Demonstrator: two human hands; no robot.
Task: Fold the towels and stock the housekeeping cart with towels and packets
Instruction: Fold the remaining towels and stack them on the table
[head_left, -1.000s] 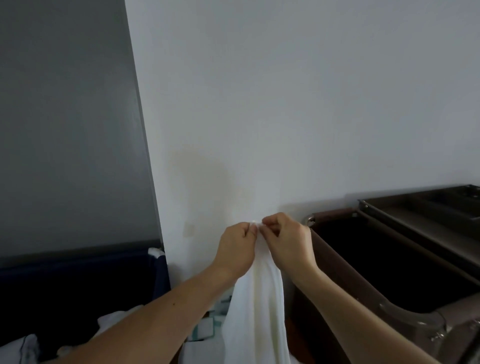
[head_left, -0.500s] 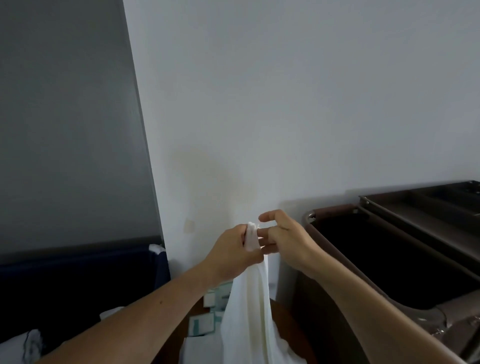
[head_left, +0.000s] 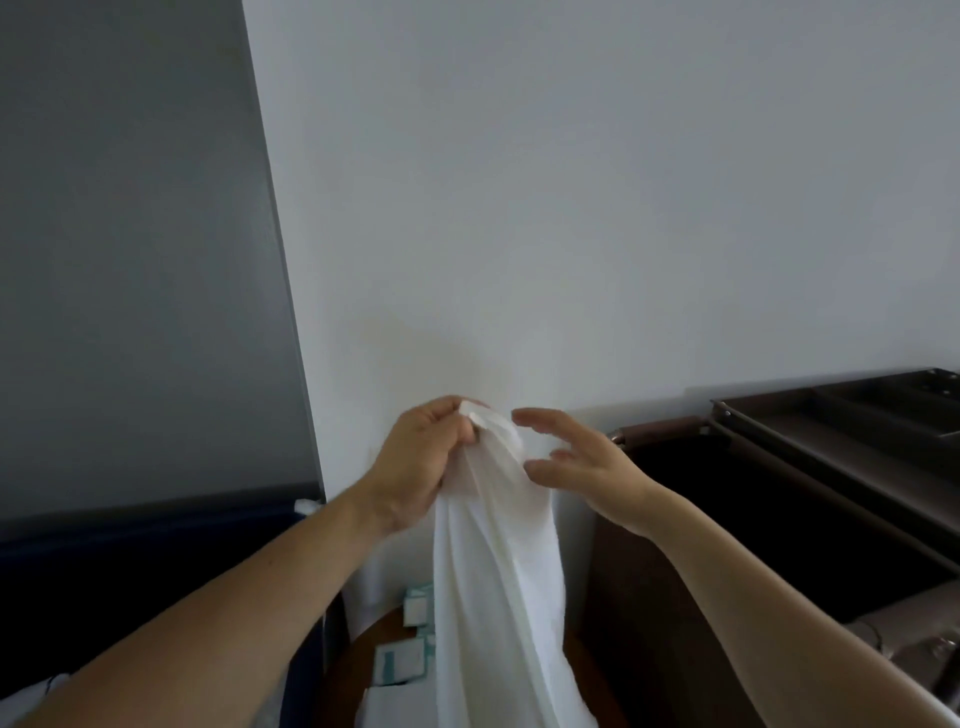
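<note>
Right hand (head_left: 587, 462) has let go of the towel (head_left: 498, 571), fingers now spread just beside it.
Left hand (head_left: 428, 460) alone pinches its top corner; the cloth hangs over the round table (head_left: 376, 642), packets (head_left: 400, 662) near its far edge, cart (head_left: 665, 427) alongside.

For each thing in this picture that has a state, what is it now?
left hand: grips the towel's top end.
right hand: open, fingers spread beside the towel.
towel: unfolded, hanging down.
packets: lying flat below, not stocked.
cart bin: open on top, inside too dark to tell.
</note>
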